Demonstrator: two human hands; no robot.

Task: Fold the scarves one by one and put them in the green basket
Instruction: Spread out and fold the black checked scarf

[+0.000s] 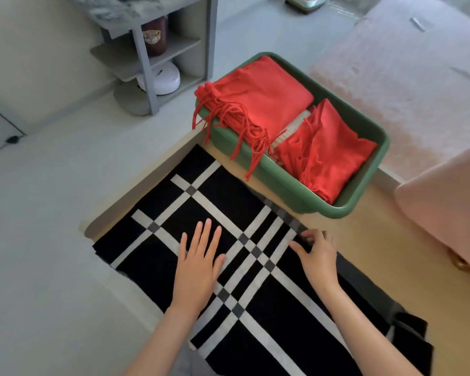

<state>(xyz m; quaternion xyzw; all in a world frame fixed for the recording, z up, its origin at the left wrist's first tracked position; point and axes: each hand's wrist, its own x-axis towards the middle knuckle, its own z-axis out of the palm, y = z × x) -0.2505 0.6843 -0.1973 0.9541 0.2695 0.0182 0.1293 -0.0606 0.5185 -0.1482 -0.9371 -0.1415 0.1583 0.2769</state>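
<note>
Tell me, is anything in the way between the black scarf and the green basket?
Only bare table lies between the black scarf and the green basket. But two folded red scarves nearly fill it, so this one would likely go on top.

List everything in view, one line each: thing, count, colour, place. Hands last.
plaid scarf: 1, black and white, spread on the table
red scarves: 2, red, folded in the green basket
green basket: 1, green, on the table's far side
table: 1, tan, beneath both
shelf unit: 1, grey, floor, upper left
cup: 1, dark red, on a shelf
round device: 1, white, lower shelf
left hand: 1, flat on the plaid scarf
right hand: 1, pinching the plaid scarf's right edge
</note>
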